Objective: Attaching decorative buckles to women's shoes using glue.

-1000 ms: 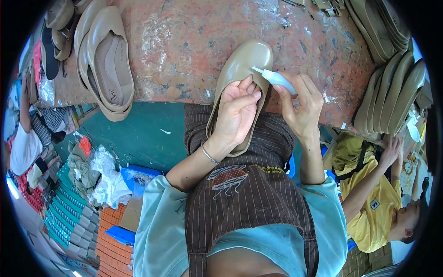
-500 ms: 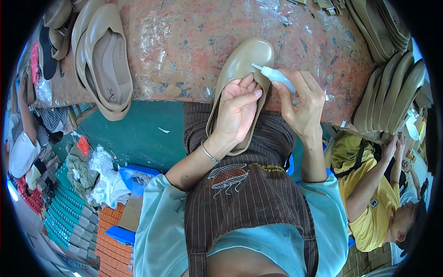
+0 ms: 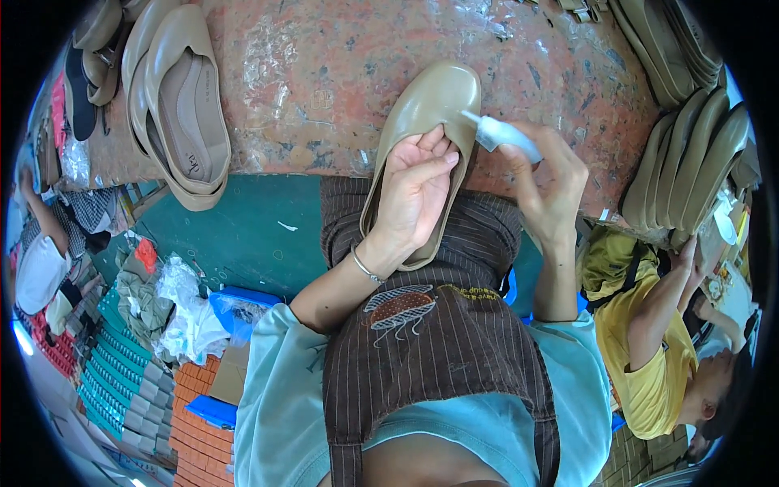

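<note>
A glossy beige flat shoe (image 3: pixel 430 97) rests with its toe on the worn table and its heel toward my lap. My left hand (image 3: pixel 415 195) reaches into its opening, with the fingertips tucked under the upper and the thumb against the fingers, gripping it. In my right hand (image 3: pixel 553 178) is a small white squeeze bottle (image 3: pixel 510 140) with a thin nozzle. The nozzle tip points left, over the right side of the shoe's toe; whether it touches the upper I cannot tell.
Beige shoes (image 3: pixel 188 122) lie stacked at the table's left edge. More beige shoes (image 3: pixel 686 166) stand in a row on the right. The reddish table (image 3: pixel 324 97) is scuffed and stained. A person in a yellow shirt (image 3: pixel 649 357) works at the right.
My right hand and the squeeze bottle have shifted right, drawing the nozzle away from the edge of the shoe's opening. My left hand and the shoe have barely moved.
</note>
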`<state>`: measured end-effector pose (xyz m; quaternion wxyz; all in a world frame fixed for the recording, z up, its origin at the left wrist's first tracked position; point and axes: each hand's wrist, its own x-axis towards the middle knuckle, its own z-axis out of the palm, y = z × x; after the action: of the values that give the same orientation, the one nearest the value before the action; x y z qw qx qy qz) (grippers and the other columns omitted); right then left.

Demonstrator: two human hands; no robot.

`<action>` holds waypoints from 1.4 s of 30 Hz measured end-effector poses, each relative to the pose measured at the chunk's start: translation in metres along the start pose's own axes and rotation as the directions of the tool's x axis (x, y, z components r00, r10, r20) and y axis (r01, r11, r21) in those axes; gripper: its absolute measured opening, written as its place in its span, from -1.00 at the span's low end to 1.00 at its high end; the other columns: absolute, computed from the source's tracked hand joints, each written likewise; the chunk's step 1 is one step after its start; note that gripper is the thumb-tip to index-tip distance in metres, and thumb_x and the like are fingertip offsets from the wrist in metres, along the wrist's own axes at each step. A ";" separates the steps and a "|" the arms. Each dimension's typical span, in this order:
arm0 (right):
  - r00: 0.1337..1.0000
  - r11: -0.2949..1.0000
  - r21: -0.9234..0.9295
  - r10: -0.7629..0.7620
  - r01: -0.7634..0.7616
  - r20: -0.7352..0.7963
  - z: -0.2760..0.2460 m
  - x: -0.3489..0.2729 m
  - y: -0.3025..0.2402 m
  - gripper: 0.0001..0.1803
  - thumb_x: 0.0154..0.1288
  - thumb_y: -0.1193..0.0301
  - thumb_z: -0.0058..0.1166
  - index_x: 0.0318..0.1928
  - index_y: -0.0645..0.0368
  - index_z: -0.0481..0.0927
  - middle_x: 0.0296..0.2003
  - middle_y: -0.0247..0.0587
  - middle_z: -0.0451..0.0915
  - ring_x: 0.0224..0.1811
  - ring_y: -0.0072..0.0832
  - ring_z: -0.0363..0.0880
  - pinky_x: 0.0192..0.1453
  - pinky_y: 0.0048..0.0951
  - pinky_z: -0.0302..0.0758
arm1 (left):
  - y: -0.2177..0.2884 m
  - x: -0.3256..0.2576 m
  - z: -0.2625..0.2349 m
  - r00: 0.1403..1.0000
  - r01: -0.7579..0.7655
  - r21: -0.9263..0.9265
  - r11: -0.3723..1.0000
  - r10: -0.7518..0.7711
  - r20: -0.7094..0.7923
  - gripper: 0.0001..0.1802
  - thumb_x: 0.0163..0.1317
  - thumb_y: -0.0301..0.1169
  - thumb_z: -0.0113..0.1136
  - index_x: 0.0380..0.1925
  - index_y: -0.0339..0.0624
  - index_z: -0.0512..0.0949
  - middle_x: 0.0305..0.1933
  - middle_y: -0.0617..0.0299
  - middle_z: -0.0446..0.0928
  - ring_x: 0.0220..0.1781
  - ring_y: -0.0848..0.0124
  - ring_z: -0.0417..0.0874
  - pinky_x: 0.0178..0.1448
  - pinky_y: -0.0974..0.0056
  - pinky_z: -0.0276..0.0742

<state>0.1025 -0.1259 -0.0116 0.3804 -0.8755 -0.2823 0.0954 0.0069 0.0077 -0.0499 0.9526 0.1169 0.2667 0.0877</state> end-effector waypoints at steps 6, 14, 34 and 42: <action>0.974 0.902 0.429 0.139 -0.049 -0.179 0.020 0.033 0.027 -0.77 0.30 0.52 0.06 -0.05 0.31 0.48 -0.25 -0.29 0.67 -0.28 -0.66 0.58 -0.17 -0.59 0.51 | -0.001 0.000 0.000 1.000 0.001 -0.030 1.000 -0.001 0.016 -0.72 0.09 -0.78 0.01 -0.18 -0.36 0.45 0.06 0.05 0.46 0.18 0.30 0.43 0.34 0.27 0.25; 0.943 0.953 -0.148 -0.288 0.265 -0.167 0.059 0.091 0.057 -0.60 0.21 0.42 0.11 0.09 0.12 0.47 -0.05 -0.19 0.55 0.27 -0.15 0.31 0.39 0.12 0.03 | -0.001 0.000 -0.006 1.000 0.019 -0.024 1.000 -0.018 0.006 -0.65 0.09 -0.79 0.00 -0.07 -0.41 0.43 0.02 0.05 0.48 0.21 0.27 0.41 0.37 0.22 0.27; 0.903 0.996 -0.075 0.002 -0.038 -0.430 0.007 0.064 0.070 -0.83 0.27 0.40 0.11 -0.17 0.19 0.63 -0.38 -0.18 0.61 -0.40 -0.34 0.57 -0.27 -0.41 0.48 | 0.001 0.000 -0.004 0.996 -0.010 -0.083 0.996 0.003 -0.084 -0.72 0.11 -0.79 -0.02 -0.17 -0.38 0.49 0.01 0.02 0.51 0.18 0.28 0.45 0.40 0.17 0.27; 0.919 0.609 0.692 0.311 -0.389 0.243 0.013 0.020 -0.003 -0.80 0.26 0.59 0.10 -0.11 0.39 0.59 -0.37 -0.21 0.65 -0.42 -0.65 0.58 -0.35 -0.65 0.54 | -0.003 0.004 -0.007 0.989 0.006 -0.044 0.999 -0.012 -0.149 -0.78 0.13 -0.74 0.06 -0.18 -0.42 0.46 0.02 -0.06 0.52 0.10 0.29 0.53 0.31 0.26 0.34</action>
<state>0.1125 -0.1053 -0.0178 0.6557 -0.6834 -0.0628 0.3147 0.0070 0.0070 -0.0584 0.9326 0.0884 0.3360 0.0978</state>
